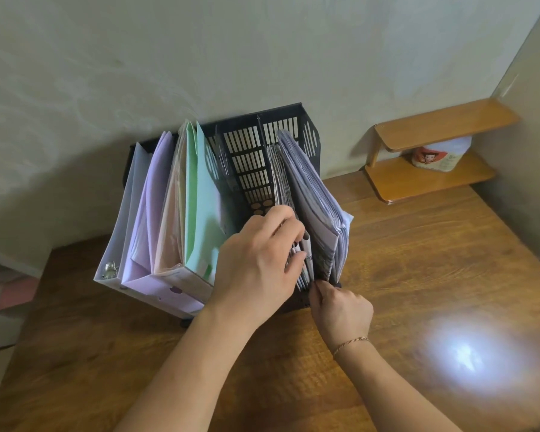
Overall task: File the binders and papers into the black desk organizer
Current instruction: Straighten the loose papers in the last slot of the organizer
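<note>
Nearest: bright glare spot (463, 353) on the wooden desk (418, 244), right of the forearms. Thin bracelet (351, 342) on the right wrist.

Right hand (340, 310) is low at the front edge of the black desk organizer (253, 157), fingertips pinched narrow on the bottom front corner of the papers (304, 266) in the slot second from the right. Can't tell exactly how many sheets it has.

Left hand (259, 260) comes in from above, just beside the right hand, fingers curled over the top edges of the same papers, thumb side hidden. It covers the front of the middle slot.

Papers stand upright on edge, in the slot, leaning slightly right. Thicker stack of sheets (312, 194) in the rightmost slot, leaning right too, front corner sticking out past the organizer's front.

Left slots hold the binders, all upright, spines toward the camera: white binder (122, 213) outermost with a metal ring showing at the bottom, then lilac binder (152, 194), pale peach folder (172, 219), green folder (200, 198). Middle slot's slatted divider is visible behind the left hand.

Organizer back sits against the wall (200, 57).

Far right: small two-tier wooden shelf (434, 157) in the corner, a printed round container (440, 154) on its lower tier.
</note>
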Motion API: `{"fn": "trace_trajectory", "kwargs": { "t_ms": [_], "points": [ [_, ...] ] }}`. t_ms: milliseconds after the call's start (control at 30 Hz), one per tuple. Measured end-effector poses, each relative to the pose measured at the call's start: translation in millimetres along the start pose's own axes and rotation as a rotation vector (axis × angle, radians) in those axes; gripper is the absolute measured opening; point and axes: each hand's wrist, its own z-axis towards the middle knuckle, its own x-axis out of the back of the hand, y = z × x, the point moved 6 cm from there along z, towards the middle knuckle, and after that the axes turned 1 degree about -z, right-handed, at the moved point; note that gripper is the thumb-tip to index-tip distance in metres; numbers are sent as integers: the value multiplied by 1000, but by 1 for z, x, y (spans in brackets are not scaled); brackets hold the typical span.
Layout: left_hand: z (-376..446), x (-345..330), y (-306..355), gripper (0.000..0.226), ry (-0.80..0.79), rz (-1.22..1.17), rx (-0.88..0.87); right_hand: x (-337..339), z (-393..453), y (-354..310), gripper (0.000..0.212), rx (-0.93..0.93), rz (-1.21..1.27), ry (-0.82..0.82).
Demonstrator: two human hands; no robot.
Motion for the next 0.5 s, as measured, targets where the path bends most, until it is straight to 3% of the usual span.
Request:
{"fn": "trace_trajectory", "kwargs": {
  "t_ms": [233, 500],
  "points": [
    [0, -4, -1, 16, -66, 2, -101, 4, -1, -4, 29, 16, 1, -8],
    [-2, -1, -13, 36, -143, -263, 182, -3, -13, -11, 19, 72, -87, -144]
  ]
}}
